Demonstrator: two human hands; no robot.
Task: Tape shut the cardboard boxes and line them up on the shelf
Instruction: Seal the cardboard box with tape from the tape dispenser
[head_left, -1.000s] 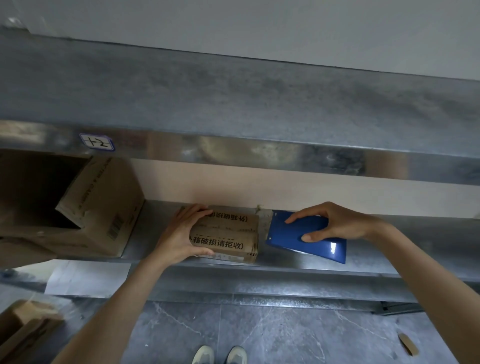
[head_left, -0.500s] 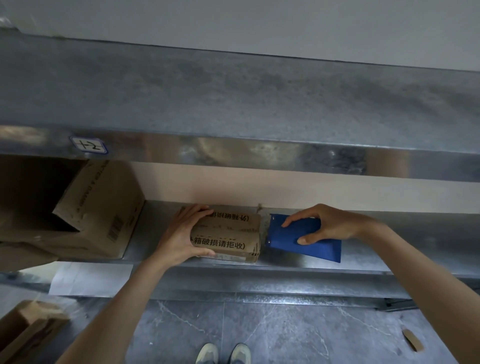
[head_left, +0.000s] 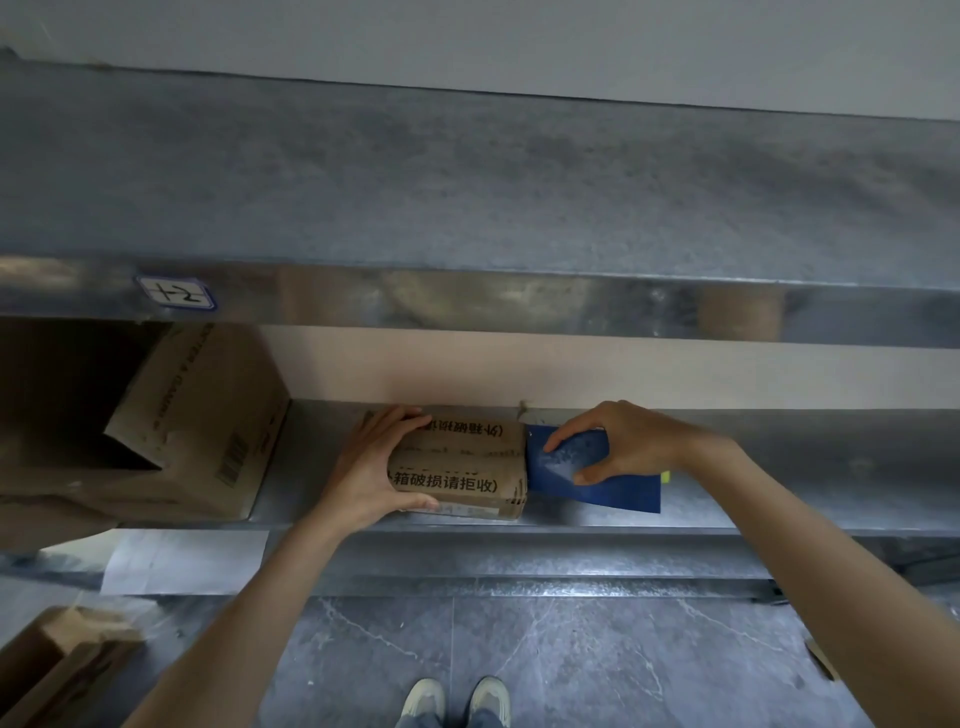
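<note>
Two hands meet at the small box (head_left: 457, 467) on the shelf (head_left: 779, 467); left hand (head_left: 371, 467) curls round its left end, right hand (head_left: 628, 441) pinches a blue packet (head_left: 618, 491) touching its right end; pushing harder could skew the small box or nudge it off the front edge.

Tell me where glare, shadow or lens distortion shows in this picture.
Head view: the shiny metal shelf edge reflects blurred brown patches; glare whitens the glossy blue flat packet; the wide lens bows the shelf lines; the large open cardboard box is dark inside.
</note>
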